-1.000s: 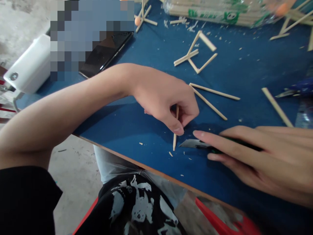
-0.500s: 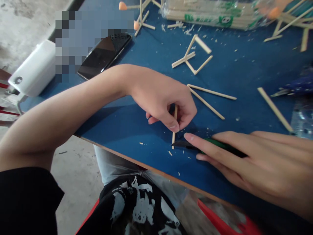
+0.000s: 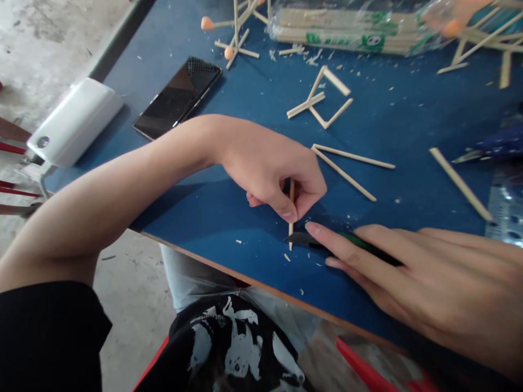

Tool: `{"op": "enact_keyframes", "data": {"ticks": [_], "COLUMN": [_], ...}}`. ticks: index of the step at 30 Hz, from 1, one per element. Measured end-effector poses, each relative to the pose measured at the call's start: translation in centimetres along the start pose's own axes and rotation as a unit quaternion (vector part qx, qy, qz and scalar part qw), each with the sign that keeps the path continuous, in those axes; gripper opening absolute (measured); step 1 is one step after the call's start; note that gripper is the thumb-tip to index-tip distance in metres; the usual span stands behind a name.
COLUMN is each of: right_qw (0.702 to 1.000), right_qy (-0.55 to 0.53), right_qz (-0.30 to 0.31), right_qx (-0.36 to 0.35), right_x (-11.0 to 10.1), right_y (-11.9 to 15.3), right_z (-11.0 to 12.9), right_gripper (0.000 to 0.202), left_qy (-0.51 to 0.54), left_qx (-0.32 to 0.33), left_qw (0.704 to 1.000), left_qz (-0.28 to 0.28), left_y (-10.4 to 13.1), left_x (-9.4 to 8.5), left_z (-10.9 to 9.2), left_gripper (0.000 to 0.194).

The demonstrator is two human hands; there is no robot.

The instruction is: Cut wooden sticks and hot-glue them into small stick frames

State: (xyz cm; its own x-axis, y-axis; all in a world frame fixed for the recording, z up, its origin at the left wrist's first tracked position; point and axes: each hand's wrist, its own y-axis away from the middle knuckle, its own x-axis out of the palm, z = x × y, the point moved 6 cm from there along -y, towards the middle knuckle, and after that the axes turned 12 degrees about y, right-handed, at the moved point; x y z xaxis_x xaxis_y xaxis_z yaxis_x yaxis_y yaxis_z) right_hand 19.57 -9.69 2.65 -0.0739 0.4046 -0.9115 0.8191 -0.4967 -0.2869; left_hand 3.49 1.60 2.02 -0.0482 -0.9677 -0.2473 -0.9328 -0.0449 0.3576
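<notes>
My left hand [image 3: 281,171] pinches a thin wooden stick [image 3: 291,231] between thumb and forefinger, its lower end pointing toward the table's near edge. In my right hand [image 3: 425,277] is a green-handled utility knife [image 3: 370,247], the forefinger stretched along it. The dark blade lies across the stick just below my left fingertips, close to the stick's end. Small wood shavings [image 3: 287,257] are scattered around the blade. Beyond my left hand, two sticks joined in a V [image 3: 347,171] lie on the blue table [image 3: 245,261].
Farther back are a bent stick frame [image 3: 318,100], a bag of wooden sticks [image 3: 347,32] and stick structures with orange tips [image 3: 237,46]. A black phone [image 3: 177,98] and white power bank [image 3: 75,122] lie left. On the right are a loose stick [image 3: 461,185] and a clear ruler-like sheet [image 3: 506,207].
The view has shifted slightly, so things at the left appear a little farther right and lower. Both hands keep their grips, with the blade still across the stick's end.
</notes>
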Motion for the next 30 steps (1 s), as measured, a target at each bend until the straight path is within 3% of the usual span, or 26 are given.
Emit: {"op": "enact_keyframes", "data": {"ticks": [6,9,18,25,30], "right_qw": [0.999,0.999,0.998,1.000,1.000], "right_qy": [0.002,0.000,-0.006,0.006,0.005], "right_qz": [0.013,0.044,0.052,0.002,-0.001], "right_qx": [-0.029,-0.014,0.024,0.003,0.013], "right_x": [0.2,0.4,0.8,0.1,0.2], "right_y": [0.0,0.4,0.3,-0.6,0.5], "right_z": [0.5,0.8,-0.6,0.0,0.2], "right_gripper": [0.040,0.047,0.043,0.039,0.053], "left_qy": [-0.010,-0.016,-0.014,-0.024,-0.029], "left_qx": [0.006,0.005,0.008,0.010,0.007], "left_qw": [1.000,1.000,1.000,1.000,1.000], "left_qz": [0.002,-0.001,-0.001,-0.002,-0.002], "left_y": [-0.1,0.0,-0.1,0.0,0.0], "left_x": [0.0,-0.2,-0.1,-0.2,-0.1], "left_z": [0.1,0.1,0.1,0.0,0.0], "left_gripper": [0.011,0.011,0.010,0.010,0.011]}}
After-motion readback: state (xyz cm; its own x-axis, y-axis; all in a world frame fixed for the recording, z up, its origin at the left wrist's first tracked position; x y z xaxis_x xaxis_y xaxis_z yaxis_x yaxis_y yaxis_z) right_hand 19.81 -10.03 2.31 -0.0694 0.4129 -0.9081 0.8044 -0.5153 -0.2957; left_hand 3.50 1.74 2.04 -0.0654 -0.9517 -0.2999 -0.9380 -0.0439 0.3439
